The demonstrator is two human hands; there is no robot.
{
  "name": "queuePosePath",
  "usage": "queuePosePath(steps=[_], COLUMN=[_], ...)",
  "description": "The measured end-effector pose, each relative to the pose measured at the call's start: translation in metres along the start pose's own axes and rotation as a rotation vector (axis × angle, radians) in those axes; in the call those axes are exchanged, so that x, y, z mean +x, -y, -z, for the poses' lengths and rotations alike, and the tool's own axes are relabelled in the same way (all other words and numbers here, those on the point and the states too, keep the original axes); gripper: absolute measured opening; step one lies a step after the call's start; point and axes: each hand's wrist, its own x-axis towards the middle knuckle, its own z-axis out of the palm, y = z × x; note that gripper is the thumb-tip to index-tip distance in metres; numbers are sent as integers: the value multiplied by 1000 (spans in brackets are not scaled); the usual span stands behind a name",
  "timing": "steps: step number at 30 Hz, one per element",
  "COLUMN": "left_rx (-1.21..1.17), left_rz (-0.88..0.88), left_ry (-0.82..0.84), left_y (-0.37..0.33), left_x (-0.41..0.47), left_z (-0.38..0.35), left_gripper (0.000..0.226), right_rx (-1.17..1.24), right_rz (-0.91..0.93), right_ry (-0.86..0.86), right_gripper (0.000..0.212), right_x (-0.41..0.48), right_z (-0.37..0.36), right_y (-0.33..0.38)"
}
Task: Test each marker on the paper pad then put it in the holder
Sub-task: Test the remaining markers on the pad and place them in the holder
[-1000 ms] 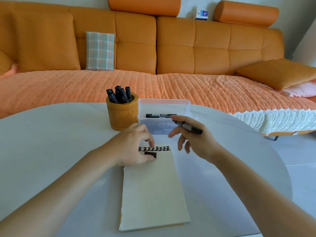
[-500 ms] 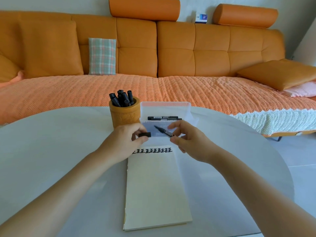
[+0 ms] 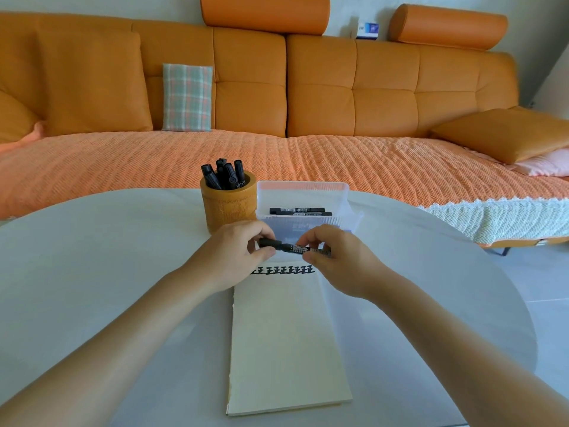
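The left hand point(image 3: 237, 254) and right hand point(image 3: 335, 260) meet above the far end of the paper pad point(image 3: 286, 334), both forearms reaching in from the near edge of the table point(image 3: 92, 272). Together they hold a black marker point(image 3: 294, 248) nearly level: left thumb and fingers pinch its cap end, right thumb and forefinger pinch the printed barrel. The pad lies flat, cream-coloured, with one row of black test marks point(image 3: 281, 269) along its top. Just behind stands the wooden holder point(image 3: 229, 208) (several black markers upright in it).
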Motion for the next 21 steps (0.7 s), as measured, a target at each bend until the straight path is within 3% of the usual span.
queuePosePath(steps=[5, 10, 17, 21], left_rx=[30, -39, -13, 26], left_rz=[-45, -104, -241, -299], left_ry=[71, 65, 9, -2], left_y=[-2, -1, -10, -8], left_x=[3, 3, 8, 13], left_z=[0, 2, 15, 15], left_gripper=[8, 11, 9, 10], right_rx=[-116, -215, 325, 296], right_rz=[157, 302, 28, -20], right_ry=[-49, -127, 66, 70], right_gripper=[22, 15, 26, 24], right_x=[-1, 0, 3, 4], right_z=[-3, -4, -1, -3], right_y=[-2, 4, 12, 16])
